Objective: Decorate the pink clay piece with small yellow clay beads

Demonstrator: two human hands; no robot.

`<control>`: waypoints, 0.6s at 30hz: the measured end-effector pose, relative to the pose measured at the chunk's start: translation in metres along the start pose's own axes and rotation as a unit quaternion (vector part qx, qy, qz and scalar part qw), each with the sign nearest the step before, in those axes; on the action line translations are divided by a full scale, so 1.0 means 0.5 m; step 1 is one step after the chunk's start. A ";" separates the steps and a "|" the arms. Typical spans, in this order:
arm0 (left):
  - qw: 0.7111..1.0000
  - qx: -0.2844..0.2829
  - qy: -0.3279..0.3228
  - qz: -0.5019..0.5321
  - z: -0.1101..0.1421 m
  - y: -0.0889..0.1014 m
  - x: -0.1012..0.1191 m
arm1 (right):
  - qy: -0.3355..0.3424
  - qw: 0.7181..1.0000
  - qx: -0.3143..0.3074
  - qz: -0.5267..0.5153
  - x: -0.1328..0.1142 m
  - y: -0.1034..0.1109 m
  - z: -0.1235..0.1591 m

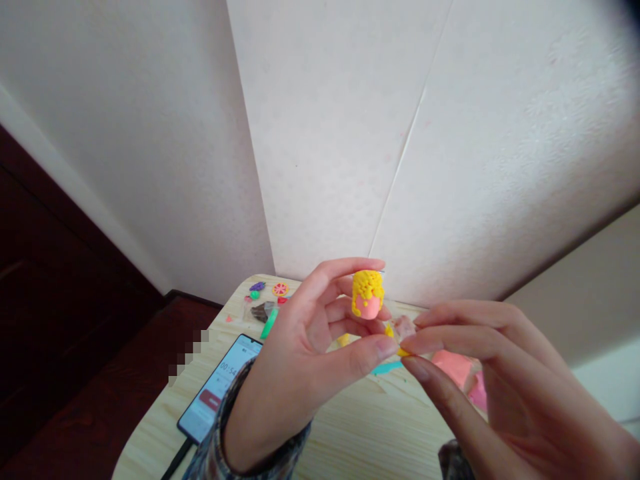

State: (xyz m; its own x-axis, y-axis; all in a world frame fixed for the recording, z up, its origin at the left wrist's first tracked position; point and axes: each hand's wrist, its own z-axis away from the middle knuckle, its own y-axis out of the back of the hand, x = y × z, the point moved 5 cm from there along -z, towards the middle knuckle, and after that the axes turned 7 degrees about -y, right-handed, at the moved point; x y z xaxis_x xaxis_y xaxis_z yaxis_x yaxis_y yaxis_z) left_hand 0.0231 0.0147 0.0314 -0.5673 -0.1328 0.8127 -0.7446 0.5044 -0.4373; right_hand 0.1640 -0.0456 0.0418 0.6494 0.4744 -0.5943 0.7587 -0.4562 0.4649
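Observation:
In my left hand is a small clay head, pink at the front and covered on top and sides with curly bits of yellow clay. The index finger reaches over its top and the other fingers are behind it; the exact grip is partly hidden. My left thumb extends below the head, towards the right hand. My right hand pinches a tiny piece of yellow clay between thumb and fingertips, close to the left thumb tip.
On the wooden table lie a phone with a timer and cable, purple clay grapes, a round red-and-yellow slice, a turquoise strip and pink clay. White walls rise behind.

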 end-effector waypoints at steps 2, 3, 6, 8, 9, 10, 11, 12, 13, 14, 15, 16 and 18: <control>1.000 -0.001 0.004 -0.002 0.001 -0.001 -0.001 | 0.000 1.000 0.000 -0.002 0.000 0.001 0.000; 1.000 -0.001 0.006 -0.005 0.002 -0.001 -0.001 | -0.001 1.000 0.000 -0.002 0.000 0.002 -0.001; 1.000 0.000 0.010 -0.009 0.002 0.000 0.000 | -0.007 1.000 0.005 -0.004 -0.002 0.005 -0.002; 1.000 -0.003 0.008 -0.010 0.001 0.000 0.002 | -0.011 1.000 0.007 -0.005 -0.003 0.006 -0.001; 1.000 -0.005 0.007 -0.010 0.001 0.000 0.002 | -0.010 1.000 0.008 -0.005 -0.004 0.007 0.000; 1.000 -0.005 0.007 -0.012 0.001 0.000 0.003 | -0.010 1.000 0.007 -0.003 -0.004 0.007 0.000; 1.000 -0.006 0.007 -0.015 0.002 -0.001 0.003 | -0.012 1.000 0.005 0.000 -0.004 0.006 0.000; 1.000 -0.007 0.007 -0.017 0.002 -0.001 0.003 | -0.013 1.000 0.000 0.004 -0.004 0.005 0.000; 1.000 -0.007 0.008 -0.020 0.002 -0.001 0.003 | -0.013 1.000 -0.005 0.006 -0.004 0.004 -0.001; 1.000 -0.006 0.008 -0.022 0.003 -0.001 0.003 | -0.012 1.000 -0.009 0.006 -0.003 0.003 -0.002; 1.000 -0.005 0.008 -0.025 0.003 -0.001 0.003 | -0.012 1.000 -0.013 0.005 -0.003 0.002 -0.003; 1.000 -0.004 0.007 -0.028 0.002 -0.001 0.004 | -0.013 1.000 -0.015 0.003 -0.001 0.002 -0.004; 0.999 -0.002 0.003 -0.033 0.001 -0.001 0.004 | -0.014 1.000 -0.013 0.001 0.001 0.002 -0.005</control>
State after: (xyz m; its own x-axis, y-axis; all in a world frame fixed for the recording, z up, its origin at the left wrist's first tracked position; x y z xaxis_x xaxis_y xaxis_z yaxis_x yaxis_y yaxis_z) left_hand 0.0221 0.0137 0.0332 -0.5148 -0.1601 0.8423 -0.7789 0.4978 -0.3814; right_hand 0.1652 -0.0440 0.0439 0.6489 0.4522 -0.6119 0.7593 -0.4370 0.4822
